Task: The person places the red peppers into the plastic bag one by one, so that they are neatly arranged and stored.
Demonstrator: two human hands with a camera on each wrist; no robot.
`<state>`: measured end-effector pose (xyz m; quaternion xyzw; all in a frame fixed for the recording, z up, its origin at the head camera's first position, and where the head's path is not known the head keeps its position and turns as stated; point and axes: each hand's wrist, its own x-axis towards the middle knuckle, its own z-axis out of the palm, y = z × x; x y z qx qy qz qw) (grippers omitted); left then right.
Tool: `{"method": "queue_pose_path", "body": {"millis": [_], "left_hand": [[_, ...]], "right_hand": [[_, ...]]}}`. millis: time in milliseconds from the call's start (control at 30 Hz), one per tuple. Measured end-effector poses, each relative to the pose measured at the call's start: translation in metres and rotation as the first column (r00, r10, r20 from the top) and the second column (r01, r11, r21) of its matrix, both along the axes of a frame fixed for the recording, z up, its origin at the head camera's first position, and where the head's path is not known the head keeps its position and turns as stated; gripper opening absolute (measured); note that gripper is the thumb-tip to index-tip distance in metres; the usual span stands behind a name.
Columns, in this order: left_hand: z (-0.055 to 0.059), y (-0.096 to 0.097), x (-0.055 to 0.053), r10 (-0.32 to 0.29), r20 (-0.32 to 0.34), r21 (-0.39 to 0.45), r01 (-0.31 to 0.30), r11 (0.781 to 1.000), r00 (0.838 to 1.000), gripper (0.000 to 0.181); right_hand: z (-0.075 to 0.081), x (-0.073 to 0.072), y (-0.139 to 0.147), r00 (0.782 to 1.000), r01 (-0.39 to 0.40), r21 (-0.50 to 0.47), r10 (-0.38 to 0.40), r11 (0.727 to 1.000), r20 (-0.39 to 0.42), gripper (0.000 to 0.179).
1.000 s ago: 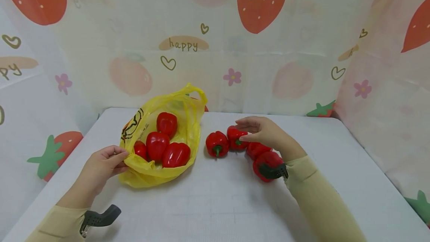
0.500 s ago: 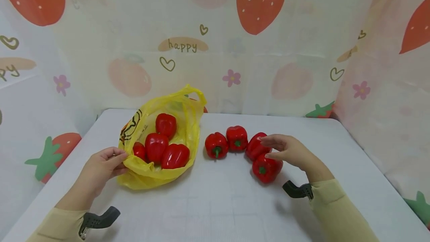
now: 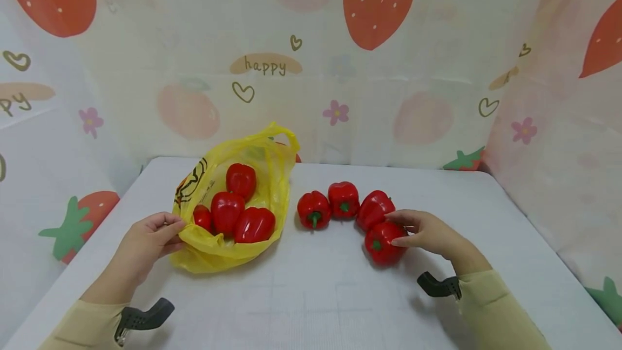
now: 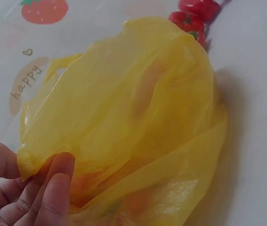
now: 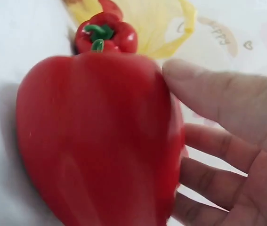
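Thumb and fingers of my left hand (image 3: 148, 244) pinch the left edge of the yellow plastic bag (image 3: 221, 257), the thin film caught between them. The bag's mouth faces me and shows four red bell peppers inside: a leftmost pepper (image 3: 201, 217), partly hidden, a middle pepper (image 3: 227, 212) beside it, a rear pepper (image 3: 243, 180) deeper in the bag, and a sideways pepper (image 3: 255, 225) by the near right rim. Right of the bag, on the white table (image 3: 311, 296), four more red bell peppers bend in an arc. The first pepper (image 3: 311, 207) is just beside the bag, then come the second pepper (image 3: 342, 196), the third pepper (image 3: 374, 210) and the fourth pepper (image 3: 381, 257), which touches the third and sits well apart from the bag. That fourth one lies on its side, long axis pointing roughly toward the bag, its green stem end turned that way. My right hand (image 3: 434, 234) is much the nearer to it, on the side away from the bag. It is part-closed about the pepper, thumb against the near side, fingers bent round the far side; some fingertips are hidden, so I cannot tell how firm the hold is.
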<state>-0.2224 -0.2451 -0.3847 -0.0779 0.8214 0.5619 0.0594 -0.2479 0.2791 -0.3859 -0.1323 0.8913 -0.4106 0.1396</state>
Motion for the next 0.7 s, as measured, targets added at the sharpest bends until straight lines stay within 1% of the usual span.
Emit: {"method": "queue_pose_path", "body": {"millis": [133,233,333,433,533,600,700], "left_hand": [[-0.001,0.000,0.000,0.001,-0.003,-0.003,-0.001,1.000,1.000,0.044],[-0.001,-0.001,0.000,0.001,-0.005,0.002,-0.001,1.000,1.000,0.045],[0.000,-0.001,0.000,0.001,-0.006,0.004,-0.001,1.000,1.000,0.045],[0.000,-0.001,0.000,0.001,-0.010,0.002,-0.001,1.000,1.000,0.045],[0.001,-0.001,0.001,0.000,-0.010,0.000,0.000,1.000,1.000,0.045],[0.001,-0.001,0.001,0.000,-0.010,0.000,0.000,1.000,1.000,0.045],[0.001,-0.001,0.001,-0.002,-0.008,-0.001,0.002,1.000,1.000,0.045]], "right_hand": [[0.001,0.002,-0.002,1.000,0.003,0.047,-0.004,0.999,0.017,0.061],[0.003,0.003,-0.004,0.999,0.019,0.086,-0.021,0.996,0.026,0.063],[0.002,0.005,-0.004,0.998,0.029,0.096,-0.034,0.995,0.046,0.059],[-0.001,0.006,-0.004,0.997,0.021,0.088,-0.028,0.996,0.073,0.055],[-0.004,0.007,-0.004,0.994,-0.015,0.069,0.007,0.997,0.109,0.056],[-0.005,0.009,-0.003,0.990,-0.052,0.054,0.044,0.997,0.137,0.062],[-0.007,0.011,-0.001,0.975,-0.129,-0.007,0.128,0.992,0.182,0.075]]}}
